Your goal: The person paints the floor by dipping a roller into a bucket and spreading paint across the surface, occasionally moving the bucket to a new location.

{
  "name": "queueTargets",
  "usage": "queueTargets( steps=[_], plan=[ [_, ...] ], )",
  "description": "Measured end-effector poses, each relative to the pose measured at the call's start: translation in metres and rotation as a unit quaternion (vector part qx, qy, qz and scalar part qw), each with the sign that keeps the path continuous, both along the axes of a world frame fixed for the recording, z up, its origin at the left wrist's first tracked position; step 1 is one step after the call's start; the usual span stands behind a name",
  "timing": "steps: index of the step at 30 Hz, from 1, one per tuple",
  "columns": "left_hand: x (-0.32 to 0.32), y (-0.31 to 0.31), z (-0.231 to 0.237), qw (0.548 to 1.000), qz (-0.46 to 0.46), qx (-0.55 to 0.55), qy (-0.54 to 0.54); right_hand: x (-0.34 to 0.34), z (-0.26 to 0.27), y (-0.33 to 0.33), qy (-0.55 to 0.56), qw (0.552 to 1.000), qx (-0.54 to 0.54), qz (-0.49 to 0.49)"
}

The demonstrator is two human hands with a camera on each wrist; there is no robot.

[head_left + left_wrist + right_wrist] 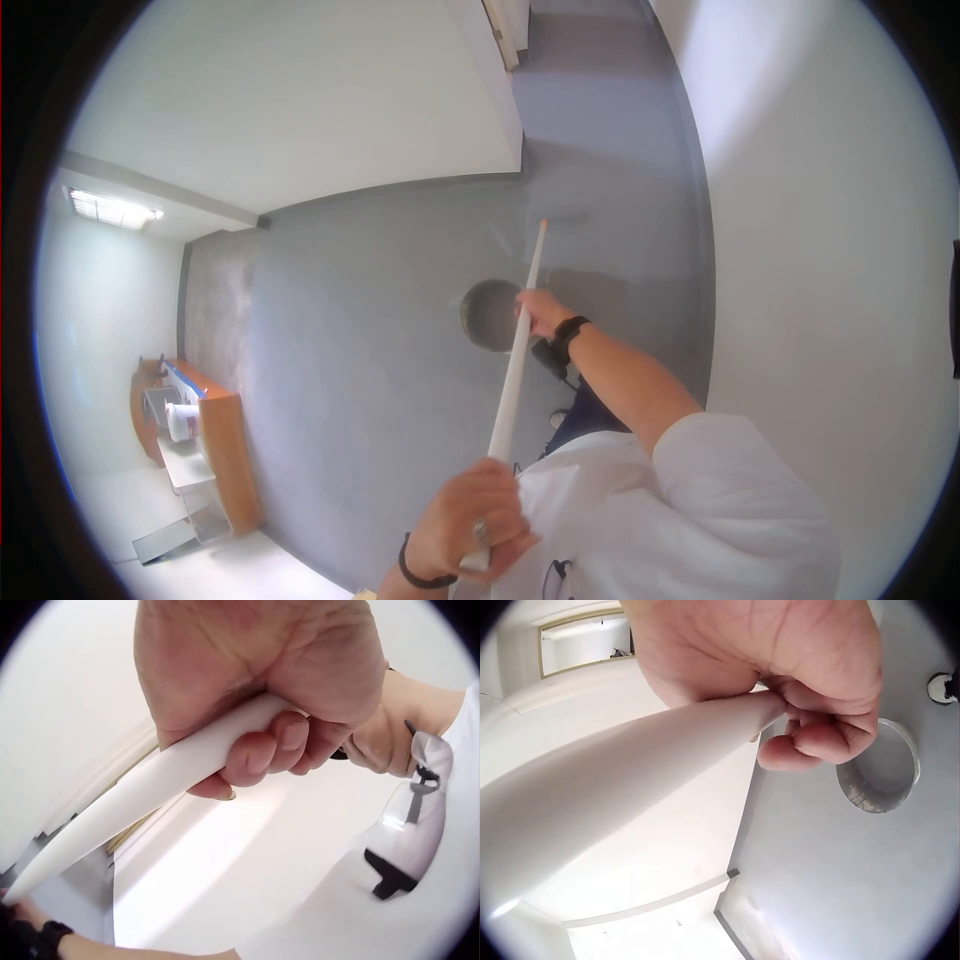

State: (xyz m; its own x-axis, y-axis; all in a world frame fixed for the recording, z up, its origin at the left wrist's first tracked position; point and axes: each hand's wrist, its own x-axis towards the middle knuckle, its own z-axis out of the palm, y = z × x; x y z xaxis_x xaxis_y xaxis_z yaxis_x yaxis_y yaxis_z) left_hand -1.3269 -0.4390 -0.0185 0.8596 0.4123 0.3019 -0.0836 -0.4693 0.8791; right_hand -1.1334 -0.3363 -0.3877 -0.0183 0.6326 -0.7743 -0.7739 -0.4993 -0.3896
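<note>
A long white pole (517,375) slants across the head view, its far end orange, with a grey paint roller head (568,214) low against the floor there. My left hand (475,520) grips the near end of this pole close to my body. Farther along, my right hand (545,310) holds the shaft with curled fingers. In the left wrist view, fingers (251,757) wrap under the pole. The right wrist view has fingers (817,742) curled around it too. Below the right hand stands a round bucket (881,799) with grey inside.
Grey floor (350,330) runs between white walls and narrows into a passage ahead. A wall corner (520,150) juts in at left of the passage. Far left, an orange-brown wooden desk (230,460) stands by a white tub (182,422). A shoe (939,688) shows near the bucket.
</note>
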Motion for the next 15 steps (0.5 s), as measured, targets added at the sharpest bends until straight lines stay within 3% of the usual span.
queueTargets(
  steps=[4,6,10,11,12,15],
  plan=[
    [-0.009,-0.006,-0.001,1.000,-0.003,-0.024,0.017,0.010,-0.004,0.004,0.008,0.998,0.025,-0.055],
    [-0.025,-0.016,0.010,0.999,0.027,-0.011,-0.015,0.008,-0.006,0.005,0.045,0.988,0.087,-0.116],
    [-0.059,-0.025,0.035,0.982,0.035,0.038,-0.181,-0.025,0.056,-0.006,0.113,0.977,0.092,-0.156],
    [-0.072,-0.040,0.039,0.968,0.111,0.049,-0.220,-0.040,0.064,-0.014,0.160,0.968,0.088,-0.173],
    [-0.091,-0.033,0.050,0.978,0.032,0.019,-0.206,-0.055,0.065,-0.021,0.206,0.956,0.085,-0.192],
    [-0.128,-0.044,0.058,0.966,0.101,-0.012,-0.236,-0.097,0.061,-0.039,0.214,0.952,0.119,-0.183]
  ],
)
